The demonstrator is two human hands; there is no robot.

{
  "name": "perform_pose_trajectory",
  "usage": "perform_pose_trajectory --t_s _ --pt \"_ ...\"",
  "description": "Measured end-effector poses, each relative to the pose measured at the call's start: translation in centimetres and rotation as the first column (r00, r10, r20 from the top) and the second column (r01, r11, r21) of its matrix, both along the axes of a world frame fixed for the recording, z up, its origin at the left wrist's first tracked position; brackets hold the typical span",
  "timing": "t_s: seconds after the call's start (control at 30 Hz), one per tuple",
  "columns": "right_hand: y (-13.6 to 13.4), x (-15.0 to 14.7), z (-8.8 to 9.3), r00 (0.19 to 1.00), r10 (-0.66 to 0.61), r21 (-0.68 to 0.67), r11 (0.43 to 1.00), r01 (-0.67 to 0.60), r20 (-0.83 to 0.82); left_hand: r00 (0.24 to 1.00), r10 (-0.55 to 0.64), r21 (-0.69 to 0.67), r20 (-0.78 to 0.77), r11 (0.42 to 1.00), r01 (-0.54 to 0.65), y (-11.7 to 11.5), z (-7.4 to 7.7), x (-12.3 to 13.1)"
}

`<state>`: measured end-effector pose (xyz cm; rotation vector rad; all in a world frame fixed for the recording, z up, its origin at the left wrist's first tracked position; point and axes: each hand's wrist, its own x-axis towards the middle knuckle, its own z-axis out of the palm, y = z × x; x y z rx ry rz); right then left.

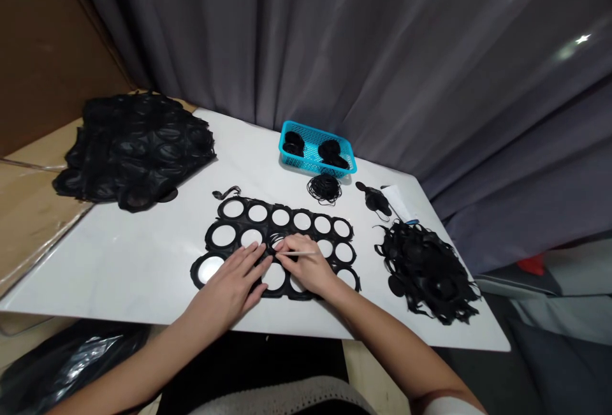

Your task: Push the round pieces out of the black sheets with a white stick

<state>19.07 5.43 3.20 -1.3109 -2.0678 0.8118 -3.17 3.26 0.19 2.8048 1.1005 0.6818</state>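
Observation:
A black sheet with rows of round holes lies on the white table, which shows white through the holes. My left hand rests on it palm down, fingers stretched out and pressing near the middle row. Beside those fingertips, my right hand pinches a thin pale stick-like tool; its tip is too small to make out. Fine black curved strands stand at a hole in the middle row, just beyond the tool's tip. My hands cover part of the middle and front rows.
A blue basket holding black bundles stands at the back, near a coil of black cord. Black scraps are heaped on the right, with white paper behind. At the left lies a pile of black sheets. Grey curtains hang behind.

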Motion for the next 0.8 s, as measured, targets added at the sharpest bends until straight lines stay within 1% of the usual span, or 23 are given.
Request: perform_pose_trajectory --t_s 0.03,0.1,0.13,0.17,0.2,0.23,0.27,0.3,0.33,0.37,0.4,0.47,0.53,0.6,0.67,0.73,0.8 --pt "-0.4 -0.1 -0.1 0.997 0.033 0.061 0.997 -0.037 0.068 1.0 -0.001 0.001 -0.003 1.0 0.001 0.0 0.0 0.0" --pt "-0.7 -0.1 -0.2 0.971 0.109 0.179 0.973 -0.148 0.214 1.0 -0.003 0.002 -0.009 1.0 0.003 0.1 0.1 0.0" --pt "-0.4 0.1 -0.2 0.952 0.13 0.221 0.956 -0.195 0.277 1.0 -0.004 0.003 -0.01 1.0 0.004 0.1 0.1 0.0" --pt "0.1 0.4 -0.1 0.938 0.12 0.253 0.945 -0.209 0.324 1.0 -0.004 0.003 -0.009 1.0 0.004 0.1 0.1 0.0" --pt "1.0 1.0 0.0 0.933 0.071 0.277 0.945 -0.177 0.353 1.0 -0.003 0.002 -0.008 1.0 0.003 0.1 0.1 0.0" --pt "2.2 1.7 0.2 0.932 -0.011 0.297 0.949 -0.105 0.363 1.0 -0.004 0.002 -0.006 1.0 0.004 0.1 0.1 0.0" --pt "3.5 2.5 0.4 0.925 -0.139 0.324 0.946 0.018 0.354 1.0 -0.004 0.003 -0.006 1.0 0.004 0.0 0.0 -0.1" --pt "4.9 3.3 0.7 0.9 -0.273 0.344 0.927 0.152 0.339 1.0 -0.006 0.008 -0.007 1.0 0.006 0.0 0.0 -0.1" --pt "6.2 4.1 0.9 0.874 -0.378 0.358 0.896 0.263 0.306 1.0 -0.008 0.014 -0.011 1.0 0.008 -0.1 -0.1 -0.2" --pt "7.2 4.8 1.0 0.862 -0.433 0.349 0.876 0.334 0.262 1.0 -0.01 0.022 -0.017 1.0 0.01 -0.1 -0.1 -0.3" --pt "8.0 5.3 1.1 0.867 -0.452 0.317 0.87 0.377 0.211 1.0 -0.011 0.029 -0.021 0.999 0.012 -0.1 0.0 -0.3" --pt "8.9 5.6 1.1 0.905 -0.414 0.221 0.896 0.384 0.103 1.0 -0.016 0.023 -0.024 1.0 0.016 0.2 0.6 -0.3" --pt "9.0 5.2 0.9 0.932 -0.361 0.145 0.924 0.353 0.029 0.999 -0.027 -0.031 -0.023 0.999 0.026 0.9 1.7 0.0" --pt "8.8 4.5 0.7 0.945 -0.328 0.102 0.94 0.327 -0.011 0.999 -0.043 -0.116 -0.019 0.992 0.041 2.0 2.9 0.5" --pt "8.6 3.9 0.6 0.957 -0.288 0.053 0.956 0.29 -0.04 0.999 -0.047 -0.164 -0.007 0.985 0.045 3.4 3.7 1.0" --pt "8.5 3.5 0.6 0.972 -0.228 -0.012 0.974 0.228 -0.06 0.999 -0.05 -0.135 -0.001 0.99 0.049 4.7 3.6 1.4" --pt "8.6 3.5 0.8 0.982 -0.181 -0.04 0.983 0.179 -0.054 0.997 -0.069 -0.074 -0.022 0.995 0.068 5.5 2.5 1.6"
